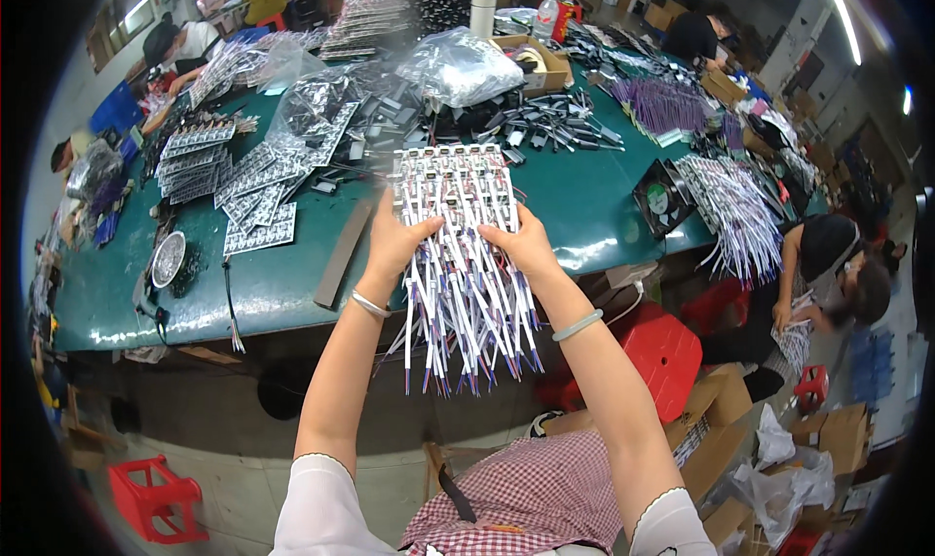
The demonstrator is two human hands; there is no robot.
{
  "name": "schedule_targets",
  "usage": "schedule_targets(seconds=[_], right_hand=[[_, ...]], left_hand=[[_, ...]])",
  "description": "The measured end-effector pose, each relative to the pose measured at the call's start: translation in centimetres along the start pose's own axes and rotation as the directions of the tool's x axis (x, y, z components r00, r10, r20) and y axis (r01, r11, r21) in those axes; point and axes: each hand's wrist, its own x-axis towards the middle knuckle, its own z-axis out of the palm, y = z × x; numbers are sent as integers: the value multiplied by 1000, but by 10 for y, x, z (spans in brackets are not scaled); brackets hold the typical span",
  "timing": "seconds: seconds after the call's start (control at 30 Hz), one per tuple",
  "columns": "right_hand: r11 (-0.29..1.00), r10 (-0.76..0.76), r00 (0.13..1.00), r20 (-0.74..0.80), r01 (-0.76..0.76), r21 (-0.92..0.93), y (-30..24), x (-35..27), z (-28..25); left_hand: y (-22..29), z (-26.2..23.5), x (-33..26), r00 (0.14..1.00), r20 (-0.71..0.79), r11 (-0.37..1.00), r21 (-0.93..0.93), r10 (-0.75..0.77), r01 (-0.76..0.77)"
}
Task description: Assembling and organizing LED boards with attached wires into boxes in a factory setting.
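Note:
In front of me, at the table's near edge, I hold a panel of small circuit boards (pixel 458 171) with both hands. Many white wires with purplish ends hang down from it past the table edge. My left hand (pixel 397 235) grips its left side, thumb on top over the wires. On the right side my right hand (pixel 526 244) does the same, thumb pointing inward. The fingers beneath are hidden, and whether it is one panel or a stack I cannot tell. A grey flat bar (pixel 344 256) lies on the table just left of my left hand.
Bare circuit panels (pixel 261 230) lie left on the green table (pixel 575 249). Black-cased parts (pixel 560 118) and a plastic bag (pixel 458 66) are piled beyond. A fan (pixel 664 201) and wired panels (pixel 730 205) are at right. Red stools (pixel 653 356) stand below; co-workers sit around.

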Motion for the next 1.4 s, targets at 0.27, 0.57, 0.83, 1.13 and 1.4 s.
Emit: schedule_targets(seconds=[0.27,0.57,0.83,1.13,1.4], right_hand=[[882,-217,972,-93,155,-444,15,-44,14],[745,-652,724,-227,553,-373,11,-228,-58],[914,-129,354,-926,-319,-250,153,-449,-295],[364,588,233,-775,-931,-4,319,-536,-483],[414,665,437,-605,-891,-189,431,-451,-473]], left_hand=[[-3,-25,-30,979,72,788,584,191,-197],[50,43,-222,624,207,332,699,754,-634],[-7,186,-339,499,864,756,284,64,-589],[-45,307,-333,161,987,700,121,-9,-704],[-61,421,-323,-65,997,742,-64,28,-667]])
